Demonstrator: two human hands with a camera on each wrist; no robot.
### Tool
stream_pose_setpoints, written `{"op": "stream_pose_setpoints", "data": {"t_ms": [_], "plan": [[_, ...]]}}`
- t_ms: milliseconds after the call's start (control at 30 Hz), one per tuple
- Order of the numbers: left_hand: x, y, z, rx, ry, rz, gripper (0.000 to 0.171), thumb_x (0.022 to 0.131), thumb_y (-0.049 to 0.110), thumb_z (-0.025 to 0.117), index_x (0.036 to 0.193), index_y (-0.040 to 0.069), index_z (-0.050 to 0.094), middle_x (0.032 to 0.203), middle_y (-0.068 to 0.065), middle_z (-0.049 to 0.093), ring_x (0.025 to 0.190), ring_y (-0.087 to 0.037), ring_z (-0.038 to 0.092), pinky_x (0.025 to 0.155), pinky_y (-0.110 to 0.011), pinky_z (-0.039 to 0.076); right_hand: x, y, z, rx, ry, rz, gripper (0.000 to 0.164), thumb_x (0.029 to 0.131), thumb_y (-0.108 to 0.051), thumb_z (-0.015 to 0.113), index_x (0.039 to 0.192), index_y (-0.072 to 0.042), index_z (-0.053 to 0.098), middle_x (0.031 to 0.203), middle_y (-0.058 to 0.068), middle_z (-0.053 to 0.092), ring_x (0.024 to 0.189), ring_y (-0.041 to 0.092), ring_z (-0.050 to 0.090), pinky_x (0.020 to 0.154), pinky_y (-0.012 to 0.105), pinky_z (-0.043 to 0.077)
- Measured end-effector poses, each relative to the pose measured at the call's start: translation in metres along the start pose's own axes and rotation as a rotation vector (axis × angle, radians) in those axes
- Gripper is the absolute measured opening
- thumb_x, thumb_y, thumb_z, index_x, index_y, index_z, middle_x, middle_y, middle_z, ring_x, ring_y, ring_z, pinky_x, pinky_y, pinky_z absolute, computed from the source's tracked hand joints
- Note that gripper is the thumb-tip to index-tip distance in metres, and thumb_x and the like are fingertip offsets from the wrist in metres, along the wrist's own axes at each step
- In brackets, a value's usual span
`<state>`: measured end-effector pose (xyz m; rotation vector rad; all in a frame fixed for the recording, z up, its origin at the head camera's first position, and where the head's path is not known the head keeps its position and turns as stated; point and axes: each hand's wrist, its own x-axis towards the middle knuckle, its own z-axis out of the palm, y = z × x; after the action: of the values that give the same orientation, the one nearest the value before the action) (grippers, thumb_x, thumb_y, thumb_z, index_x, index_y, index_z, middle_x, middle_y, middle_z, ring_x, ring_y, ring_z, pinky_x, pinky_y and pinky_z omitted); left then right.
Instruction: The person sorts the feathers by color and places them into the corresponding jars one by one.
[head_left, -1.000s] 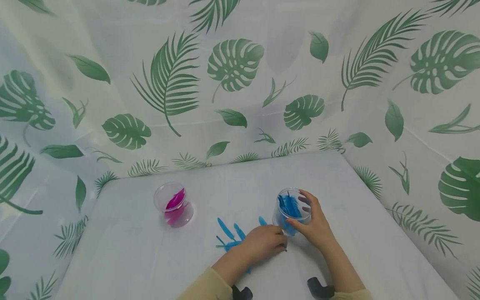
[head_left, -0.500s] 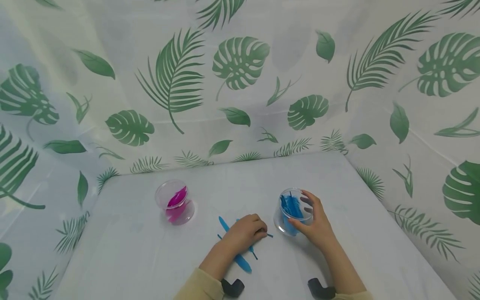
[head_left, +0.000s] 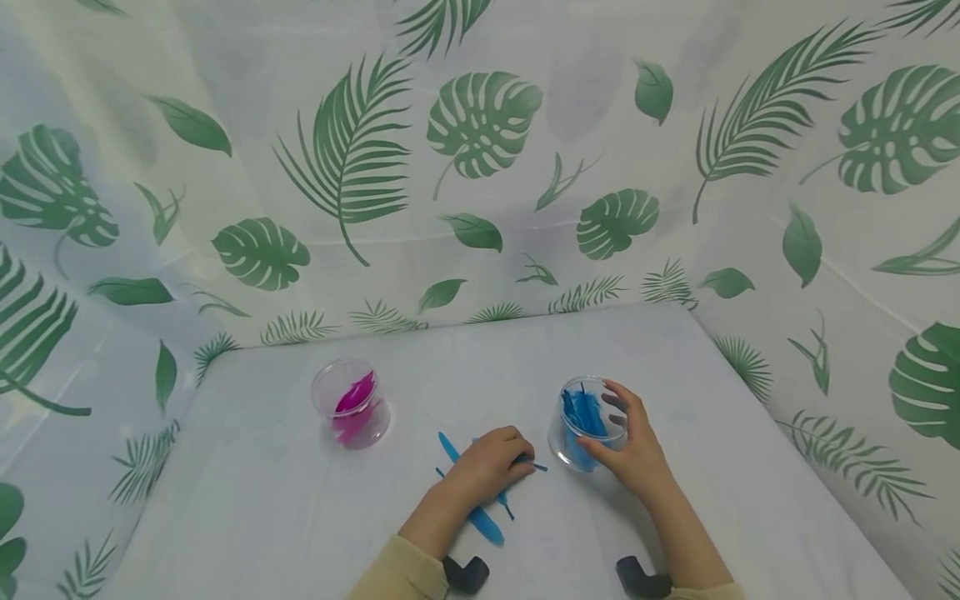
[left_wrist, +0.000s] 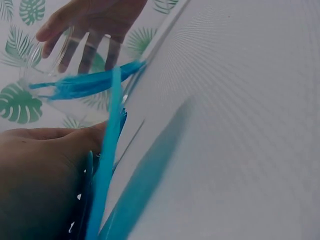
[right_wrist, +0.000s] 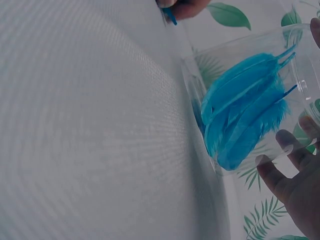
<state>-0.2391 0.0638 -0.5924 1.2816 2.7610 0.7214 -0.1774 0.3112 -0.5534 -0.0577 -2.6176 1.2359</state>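
My left hand (head_left: 491, 467) is low over the table and pinches a blue feather, whose quill (head_left: 540, 467) sticks out to the right past the fingertips. Loose blue feathers (head_left: 486, 527) lie under and around this hand, partly hidden by it; another feather (left_wrist: 150, 175) lies close beside it in the left wrist view. My right hand (head_left: 633, 442) grips the right side of a clear plastic cup (head_left: 558, 442), thumb in front and fingers behind. Several blue feathers (right_wrist: 245, 110) stand inside that cup, quills toward its rim.
A second clear cup (head_left: 322, 387) with magenta feathers (head_left: 354, 400) stands at the left on the white table (head_left: 247, 500). Curtains printed with green leaves (head_left: 480, 125) enclose the table at the back and sides. A black wrist mount (head_left: 467, 575) sits below the left hand.
My left hand has drawn left, away from the cup, to over the loose feathers, uncovering a feather's near end below it. The right hand keeps its grip on the cup.
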Motion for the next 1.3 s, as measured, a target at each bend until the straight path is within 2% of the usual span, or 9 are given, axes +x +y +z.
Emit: {"op": "stream_pose_setpoints", "data": {"t_ms": [100,267,333,467,567,967,1100,1233,1300], "plan": [[0.001,0.000,0.001,-0.016,0.007,0.003,0.021,0.097,0.039,0.062,0.114,0.027,0.068,0.107,0.012,0.061,0.101,-0.003,0.059,0.092,-0.020,0.050,0.000,0.001,-0.001,-0.004,0.001,0.001,0.097,0.081,-0.039,0.081,0.155,-0.037,0.018,0.156,0.015,0.034,0.136,0.044,0.043,0.101,0.069,0.041],[0.003,0.000,0.004,-0.025,0.011,-0.017,0.015,0.097,0.040,0.061,0.104,0.029,0.068,0.102,0.013,0.059,0.095,-0.002,0.057,0.087,-0.019,0.050,0.000,0.001,-0.001,-0.007,0.008,-0.001,0.097,0.080,-0.038,0.081,0.155,-0.036,0.019,0.156,0.014,0.033,0.136,0.044,0.044,0.101,0.068,0.041],[0.004,-0.001,0.003,-0.090,0.015,-0.058,0.014,0.097,0.040,0.061,0.102,0.029,0.068,0.101,0.014,0.059,0.092,-0.001,0.055,0.085,-0.019,0.050,0.000,0.000,-0.001,-0.006,0.009,-0.001,0.097,0.080,-0.038,0.081,0.155,-0.036,0.019,0.156,0.015,0.033,0.136,0.044,0.044,0.101,0.068,0.041],[0.006,-0.005,0.002,-0.307,0.045,-0.193,0.013,0.097,0.041,0.060,0.104,0.031,0.067,0.093,0.016,0.057,0.085,-0.001,0.052,0.077,-0.018,0.047,0.000,0.000,-0.001,-0.008,0.012,-0.004,0.097,0.080,-0.037,0.082,0.155,-0.037,0.019,0.156,0.014,0.034,0.136,0.044,0.044,0.100,0.068,0.042],[0.007,-0.009,0.001,-0.404,0.069,-0.245,0.015,0.097,0.043,0.060,0.105,0.033,0.067,0.088,0.016,0.055,0.080,-0.001,0.050,0.071,-0.017,0.045,0.000,-0.001,-0.001,-0.012,0.013,-0.005,0.097,0.080,-0.038,0.081,0.155,-0.037,0.019,0.157,0.014,0.033,0.136,0.043,0.044,0.101,0.068,0.042],[0.008,-0.011,0.000,-0.446,0.108,-0.232,0.016,0.096,0.043,0.061,0.103,0.032,0.069,0.087,0.016,0.059,0.078,-0.001,0.051,0.069,-0.016,0.045,0.000,-0.001,0.000,-0.011,0.019,-0.030,0.096,0.080,-0.035,0.082,0.155,-0.031,0.021,0.157,0.015,0.032,0.135,0.044,0.044,0.101,0.067,0.042],[0.011,-0.010,-0.010,-0.448,0.168,-0.240,0.014,0.096,0.039,0.063,0.102,0.028,0.069,0.087,0.013,0.060,0.076,-0.001,0.051,0.066,-0.016,0.046,-0.001,0.000,0.000,-0.014,0.017,-0.033,0.097,0.080,-0.035,0.082,0.155,-0.033,0.021,0.157,0.015,0.033,0.135,0.044,0.045,0.100,0.067,0.043],[0.017,-0.012,-0.028,-0.507,0.250,-0.307,0.014,0.096,0.038,0.064,0.101,0.026,0.068,0.088,0.011,0.062,0.077,-0.003,0.053,0.066,-0.018,0.047,0.000,-0.001,0.000,-0.008,0.010,-0.030,0.098,0.080,-0.036,0.082,0.155,-0.035,0.020,0.157,0.014,0.033,0.135,0.044,0.045,0.102,0.067,0.042],[0.020,-0.013,-0.039,-0.569,0.285,-0.349,0.015,0.095,0.039,0.064,0.101,0.025,0.068,0.088,0.009,0.064,0.078,-0.006,0.056,0.067,-0.020,0.049,0.000,-0.001,-0.001,-0.007,0.008,-0.027,0.097,0.080,-0.036,0.082,0.154,-0.037,0.020,0.157,0.014,0.033,0.135,0.044,0.045,0.102,0.067,0.042]]}}
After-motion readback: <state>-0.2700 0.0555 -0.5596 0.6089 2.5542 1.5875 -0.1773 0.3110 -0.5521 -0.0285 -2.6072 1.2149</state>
